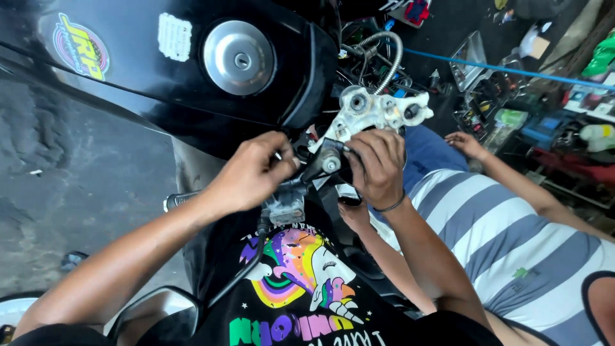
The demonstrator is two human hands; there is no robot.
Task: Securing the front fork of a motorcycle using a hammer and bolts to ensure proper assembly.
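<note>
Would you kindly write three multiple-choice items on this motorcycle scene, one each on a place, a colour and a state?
1. Where is the pale metal yoke?
A. Just above the right hand
B. On the ground at left
C. On the co-worker's lap

2. What colour is the fuel tank?
A. Red
B. Black
C. White

3. How is the round filler cap on the tank?
A. Lifted off
B. Hanging open
C. Closed, flush

Answers: 1 A, the yoke sits directly over the right hand's fingers. 2 B, the tank is glossy black. 3 C, the cap lies flat in its ring. The left hand pinches a small part beside the right.
</note>
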